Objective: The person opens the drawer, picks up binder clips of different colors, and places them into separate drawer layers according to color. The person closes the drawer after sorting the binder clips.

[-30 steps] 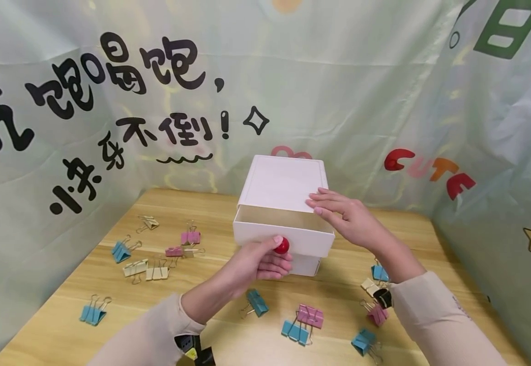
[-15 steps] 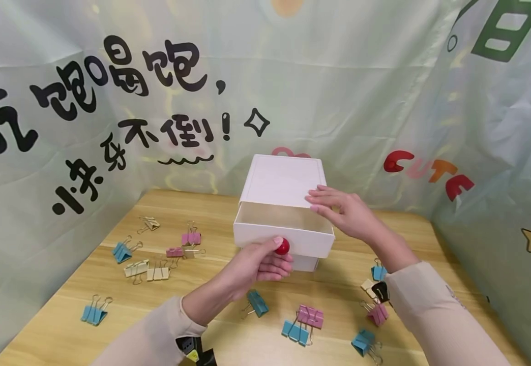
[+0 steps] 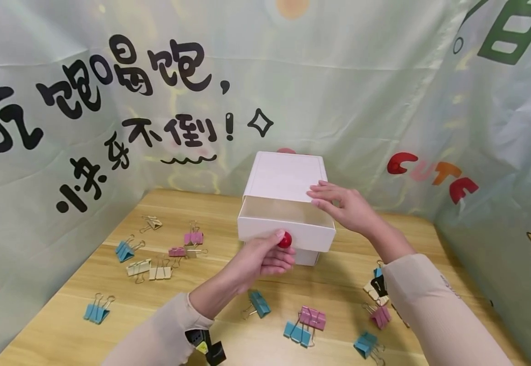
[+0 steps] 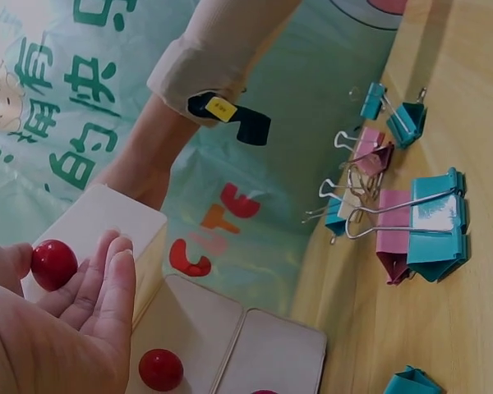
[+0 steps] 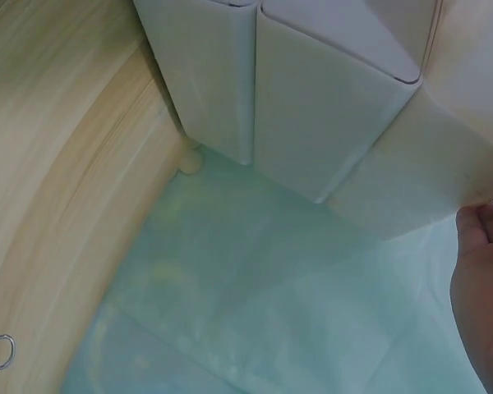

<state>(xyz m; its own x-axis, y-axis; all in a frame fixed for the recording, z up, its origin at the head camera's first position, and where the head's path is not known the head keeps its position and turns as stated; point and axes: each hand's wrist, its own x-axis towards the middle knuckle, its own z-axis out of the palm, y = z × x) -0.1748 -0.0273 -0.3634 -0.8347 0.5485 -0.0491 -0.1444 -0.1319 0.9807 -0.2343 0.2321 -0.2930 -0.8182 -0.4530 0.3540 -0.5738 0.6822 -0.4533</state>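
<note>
A white drawer box (image 3: 284,173) stands at the back of the wooden table, its top drawer (image 3: 313,238) pulled partway out. What shows of the drawer's inside is bare. My left hand (image 3: 262,260) pinches the round red knob (image 3: 285,239) on the drawer front, with the thumb on its left side. In the left wrist view, closed lower drawers (image 4: 189,328) carry another red knob (image 4: 161,369). My right hand (image 3: 350,207) rests its nearly straight fingers on the box top's right front edge; in the right wrist view those fingers (image 5: 474,230) appear at the box's side.
Binder clips lie scattered over the table (image 3: 155,315): blue (image 3: 96,311), pink (image 3: 313,317) and cream (image 3: 160,273) ones. Several more, including a pink clip (image 3: 381,316), lie beneath my right forearm. A printed cloth (image 3: 338,91) hangs behind and on both sides.
The top drawer has slid a little farther out toward me, my left hand keeping its pinch on the knob. My right hand stays on the box top. The head view has shifted slightly.
</note>
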